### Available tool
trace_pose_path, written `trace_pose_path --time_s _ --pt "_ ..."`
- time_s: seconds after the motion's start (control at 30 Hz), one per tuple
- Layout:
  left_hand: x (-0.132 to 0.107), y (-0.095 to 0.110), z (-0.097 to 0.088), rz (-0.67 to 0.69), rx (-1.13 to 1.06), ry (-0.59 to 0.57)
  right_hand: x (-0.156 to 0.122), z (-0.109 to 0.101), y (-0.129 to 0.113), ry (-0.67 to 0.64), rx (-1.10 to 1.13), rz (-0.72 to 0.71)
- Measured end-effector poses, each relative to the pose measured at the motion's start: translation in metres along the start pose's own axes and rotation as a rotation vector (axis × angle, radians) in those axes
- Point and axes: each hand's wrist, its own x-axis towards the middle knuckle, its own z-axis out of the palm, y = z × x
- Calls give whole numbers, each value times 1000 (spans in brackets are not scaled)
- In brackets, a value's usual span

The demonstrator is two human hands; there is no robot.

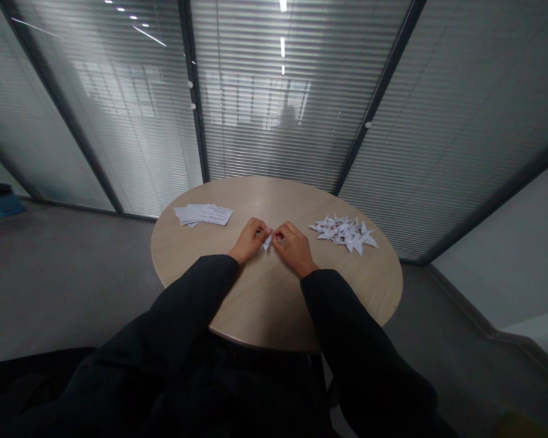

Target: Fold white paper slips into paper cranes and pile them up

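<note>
A small piece of folded white paper [267,243] is pinched between my two hands over the middle of the round table. My left hand [251,239] grips its left side with thumb and fingers closed. On the other side, my right hand [294,246] holds it with the fingertips drawn together. The paper's lower end narrows to a point; its upper part is hidden behind my fingers. To the right lies a heap of folded white paper shapes [344,232], with pointed tips. Left of my hands rests a loose stack of white paper slips [203,214], some bearing printed lines.
The round wooden table [265,319] stands close to a glass partition with blinds [274,140]. A blue bin-like object [0,201] is on the floor at far left. A pale wall [506,261] rises at the right.
</note>
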Motion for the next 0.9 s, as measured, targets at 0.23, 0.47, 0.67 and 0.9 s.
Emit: trace_pose_path --time_s 0.23,0.47,0.67,0.9 --pt "0 2 0 24 44 -4 1 -1 -2 2 -23 -1" --pt "0 4 -1 72 61 -9 0 -1 0 -17 -15 -6" --pt "1 2 0 98 51 -6 0 1 2 -38 50 37" --pt "1 1 -2 67 44 -10 2 4 13 -50 283 110"
